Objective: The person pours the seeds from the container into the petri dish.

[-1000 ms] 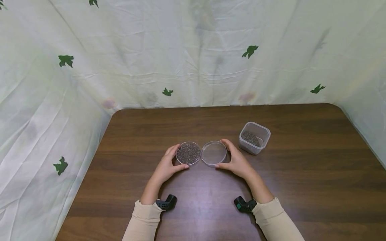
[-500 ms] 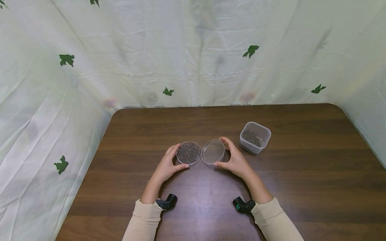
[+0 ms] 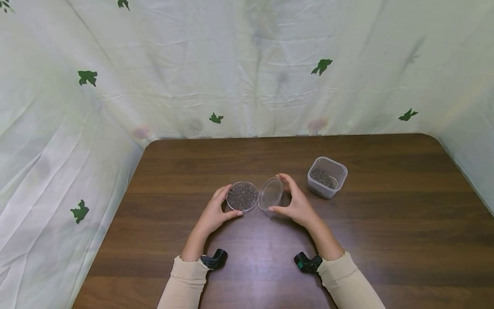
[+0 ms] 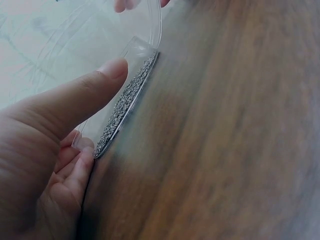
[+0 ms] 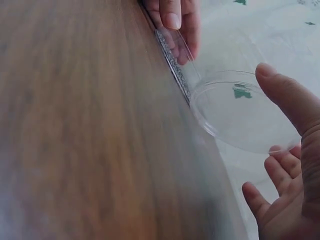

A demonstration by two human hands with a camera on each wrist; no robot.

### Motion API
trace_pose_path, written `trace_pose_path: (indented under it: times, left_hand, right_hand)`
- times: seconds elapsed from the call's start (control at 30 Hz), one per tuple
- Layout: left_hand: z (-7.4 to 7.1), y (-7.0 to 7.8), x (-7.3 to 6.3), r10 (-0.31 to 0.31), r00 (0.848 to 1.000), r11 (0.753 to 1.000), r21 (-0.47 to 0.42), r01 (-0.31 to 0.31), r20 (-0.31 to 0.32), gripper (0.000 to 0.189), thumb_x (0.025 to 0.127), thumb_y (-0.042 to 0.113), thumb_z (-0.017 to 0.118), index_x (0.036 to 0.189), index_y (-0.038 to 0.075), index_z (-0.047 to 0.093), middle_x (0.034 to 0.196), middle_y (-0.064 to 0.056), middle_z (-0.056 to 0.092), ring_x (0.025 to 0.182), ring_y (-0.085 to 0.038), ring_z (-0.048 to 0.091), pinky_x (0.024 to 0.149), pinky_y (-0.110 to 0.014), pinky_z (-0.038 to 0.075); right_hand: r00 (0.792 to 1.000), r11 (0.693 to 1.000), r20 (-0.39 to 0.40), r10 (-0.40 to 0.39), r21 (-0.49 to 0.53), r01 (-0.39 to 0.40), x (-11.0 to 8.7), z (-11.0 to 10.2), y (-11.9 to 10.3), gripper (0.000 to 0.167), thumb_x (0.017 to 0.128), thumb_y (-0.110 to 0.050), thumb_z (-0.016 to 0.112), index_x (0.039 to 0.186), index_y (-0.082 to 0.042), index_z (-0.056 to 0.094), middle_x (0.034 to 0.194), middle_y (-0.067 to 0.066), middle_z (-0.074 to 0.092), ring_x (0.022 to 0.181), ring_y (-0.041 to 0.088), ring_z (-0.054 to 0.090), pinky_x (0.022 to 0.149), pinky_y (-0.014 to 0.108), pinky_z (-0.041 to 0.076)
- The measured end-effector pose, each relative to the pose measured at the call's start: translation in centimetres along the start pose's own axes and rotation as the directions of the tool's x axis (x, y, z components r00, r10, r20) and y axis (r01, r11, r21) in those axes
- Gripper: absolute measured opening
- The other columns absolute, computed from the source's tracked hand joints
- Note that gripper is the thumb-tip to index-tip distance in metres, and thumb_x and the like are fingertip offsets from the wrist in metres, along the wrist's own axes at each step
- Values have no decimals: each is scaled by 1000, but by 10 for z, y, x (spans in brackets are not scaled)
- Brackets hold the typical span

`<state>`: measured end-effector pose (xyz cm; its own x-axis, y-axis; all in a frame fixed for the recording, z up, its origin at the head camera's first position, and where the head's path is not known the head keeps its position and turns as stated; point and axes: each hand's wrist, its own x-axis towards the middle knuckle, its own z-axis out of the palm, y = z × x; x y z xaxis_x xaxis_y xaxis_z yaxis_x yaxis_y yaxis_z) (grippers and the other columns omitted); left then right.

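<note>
A clear round petri dish filled with dark grey granules lies flat on the table. My left hand holds it at the rim, thumb on the near side and fingers on the far side; the left wrist view shows the granules as a layer behind the clear wall. Just to its right, my right hand grips the clear, empty petri dish lid between thumb and fingers. The lid is tilted, its right side raised and its left edge down beside the dish, as the right wrist view also shows.
A translucent square plastic tub with some of the same granules stands behind and right of my right hand. The brown wooden table meets a white cloth with green shapes at its back edge. Each wrist wears a black camera.
My right hand has raised the lid's right side and shifted slightly left, so the lid tilts more steeply towards the dish. The left hand and the filled dish have stayed put.
</note>
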<state>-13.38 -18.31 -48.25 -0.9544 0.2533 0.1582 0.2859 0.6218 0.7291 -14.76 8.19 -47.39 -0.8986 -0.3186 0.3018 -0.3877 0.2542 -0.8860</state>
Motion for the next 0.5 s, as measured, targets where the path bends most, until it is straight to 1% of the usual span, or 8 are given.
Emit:
trace_pose_path:
  times: [0.17, 0.23, 0.33, 0.4, 0.5]
  left_hand:
    - [0, 0, 0, -8, 1000, 1000, -5, 8, 0, 88, 65, 25, 81, 135, -1, 35, 133, -19, 37, 122, -29, 35, 100, -44, 27]
    - [0, 0, 0, -9, 1000, 1000, -7, 9, -1, 88, 65, 25, 81, 135, -1, 35, 133, -19, 37, 122, -30, 35, 100, -44, 27]
    - [1, 0, 0, -8, 1000, 1000, -4, 7, -3, 88, 65, 25, 81, 135, -1, 35, 133, -19, 37, 122, -30, 36, 100, -44, 28]
    - [1, 0, 0, -6, 1000, 1000, -4, 6, -5, 88, 65, 25, 81, 135, -1, 36, 133, -19, 37, 122, -30, 36, 100, -44, 28]
    - [1, 0, 0, -8, 1000, 1000, -5, 8, -6, 88, 65, 25, 81, 135, -1, 36, 134, -18, 37, 122, -29, 36, 100, -44, 28]
  right_hand:
    - [1000, 1000, -4, -6, 3, 6, 3, 4, 1, 92, 62, -18, 83, 135, -2, 29, 135, 10, 38, 121, 25, 37, 96, 43, 31]
    - [1000, 1000, -3, -2, 14, 2, 4, 5, 1, 91, 62, -18, 83, 135, -3, 30, 135, 8, 38, 122, 24, 36, 97, 42, 31]
    - [1000, 999, -1, 24, 26, -24, 6, 8, 0, 90, 62, -17, 83, 135, -7, 31, 135, 6, 37, 122, 21, 36, 97, 40, 31]
    - [999, 998, 0, 37, 47, -37, 8, 9, -3, 90, 62, -15, 83, 135, -7, 31, 135, 8, 37, 121, 22, 36, 97, 41, 31]
    - [999, 995, 2, 33, 89, -33, 9, 9, -15, 88, 62, -7, 82, 133, -1, 31, 134, 16, 37, 120, 29, 36, 97, 47, 30]
